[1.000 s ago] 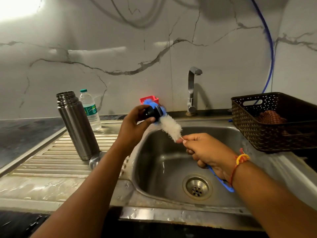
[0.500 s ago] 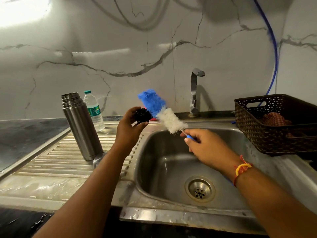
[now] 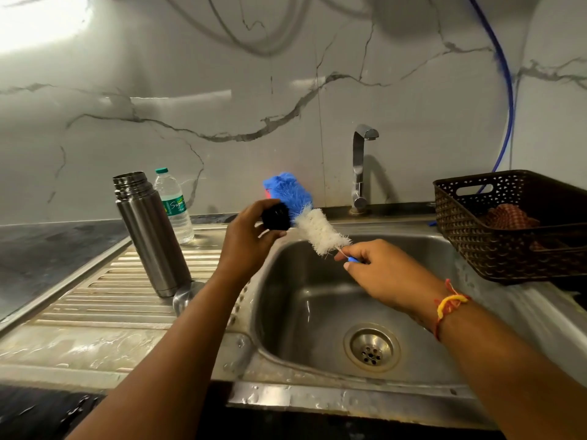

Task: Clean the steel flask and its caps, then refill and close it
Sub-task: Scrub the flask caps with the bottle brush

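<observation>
Steel flask point(image 3: 152, 236) one, black cap point(image 3: 275, 219) one, brush point(image 3: 320, 231) one

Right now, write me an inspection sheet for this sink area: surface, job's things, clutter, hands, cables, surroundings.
Surface: wet ribbed stainless steel drainboard beside the steel sink basin.
Job's things: tall steel flask upright and uncapped on the drainboard; rounded steel outer cap at its base; small black inner cap held; blue-and-white bristle bottle brush beside it.
Clutter: clear plastic water bottle behind the flask; brown perforated plastic basket holding a cloth.
Hands: left hand grips the black cap; right hand pinches the brush handle.
Cables: blue hose down the wall.
Surroundings: chrome tap, marbled wall.
</observation>
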Tool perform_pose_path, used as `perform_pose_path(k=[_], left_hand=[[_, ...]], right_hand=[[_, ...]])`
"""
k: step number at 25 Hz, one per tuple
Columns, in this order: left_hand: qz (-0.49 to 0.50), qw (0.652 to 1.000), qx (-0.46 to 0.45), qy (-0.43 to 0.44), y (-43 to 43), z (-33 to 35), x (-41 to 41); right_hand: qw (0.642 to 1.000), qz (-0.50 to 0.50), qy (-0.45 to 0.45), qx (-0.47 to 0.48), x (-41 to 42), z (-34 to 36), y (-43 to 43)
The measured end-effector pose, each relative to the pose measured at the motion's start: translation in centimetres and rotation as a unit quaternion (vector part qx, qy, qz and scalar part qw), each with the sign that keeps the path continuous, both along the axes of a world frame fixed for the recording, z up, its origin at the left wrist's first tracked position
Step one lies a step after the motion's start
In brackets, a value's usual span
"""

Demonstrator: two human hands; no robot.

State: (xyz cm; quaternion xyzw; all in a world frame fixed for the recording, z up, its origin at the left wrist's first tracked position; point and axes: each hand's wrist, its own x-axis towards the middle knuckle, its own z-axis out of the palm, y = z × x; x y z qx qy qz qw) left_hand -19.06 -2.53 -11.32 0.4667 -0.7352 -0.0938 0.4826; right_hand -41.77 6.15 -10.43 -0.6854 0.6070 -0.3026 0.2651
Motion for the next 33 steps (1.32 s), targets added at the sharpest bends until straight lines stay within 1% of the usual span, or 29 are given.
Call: perform_pose_path(k=[2, 5, 8, 11, 12, 15, 16, 19, 20, 22, 23, 26, 27, 30, 31, 33], left_hand=[[-0.009, 1.000, -0.002, -0.019, -0.2, 0.0, -0.4], [0.026, 0.999, -0.015, 0.009, -0.5, 0.2, -0.4], [-0.017, 0.999, -0.001, -0.051, -0.4, -0.2, -1.0], [0.005, 1.000, -0.008, -0.019, -0.7, -0.1, -0.6], [0.013, 1.000, -0.015, -0.022, -0.8, -0.1, -0.6], [-0.004, 0.996, -0.017, -0.087, -0.7, -0.5, -1.2], [-0.007, 0.997, -0.013, -0.082, -0.9, -0.5, -1.2], [0.018, 1.000, -0.011, -0.014, -1.0, -0.2, -0.8], [0.016, 1.000, -0.011, -0.017, -1.0, -0.3, -0.9], [-0.008, 0.998, -0.016, -0.066, -0.7, -0.6, -1.6], [-0.013, 0.997, -0.018, -0.074, -0.7, -0.6, -1.7], [0.025, 0.999, -0.017, -0.015, -1.0, -0.3, -1.3], [0.025, 1.000, -0.014, -0.013, -0.9, -0.2, -1.3], [0.002, 0.998, -0.008, -0.056, -0.5, -0.6, -2.1], [0.014, 0.999, -0.004, -0.044, -0.5, -0.5, -2.3], [0.055, 0.998, 0.011, 0.031, -0.4, -0.1, -2.2]], right_hand=[[1.000, -0.005, -0.002, 0.003, -0.4, 0.2, 0.1], [1.000, 0.009, -0.011, 0.010, -0.8, 0.7, 0.1], [1.000, 0.000, 0.004, -0.006, -1.1, 0.6, 0.0], [1.000, 0.019, 0.006, 0.012, -1.4, 1.1, 0.4], [1.000, 0.026, 0.009, 0.012, -1.4, 1.2, 0.4], [1.000, 0.008, 0.019, -0.007, -1.5, 1.0, 0.1], [1.000, 0.001, 0.016, -0.004, -1.6, 1.0, 0.2], [1.000, 0.022, 0.010, 0.017, -1.7, 1.3, 0.3], [1.000, 0.023, 0.013, 0.010, -1.5, 1.2, 0.2], [1.000, -0.001, 0.015, -0.013, -1.3, 0.7, -0.2], [1.000, -0.013, 0.011, -0.013, -1.3, 0.6, -0.3], [1.000, 0.007, 0.013, 0.011, -1.4, 0.9, 0.0], [1.000, 0.013, 0.017, 0.011, -1.3, 0.9, 0.0], [1.000, -0.005, 0.019, -0.004, -0.6, 0.5, 0.0], [1.000, -0.011, 0.007, 0.004, -0.6, 0.5, 0.0], [0.998, -0.022, -0.041, 0.032, -1.0, 0.8, 0.3]])
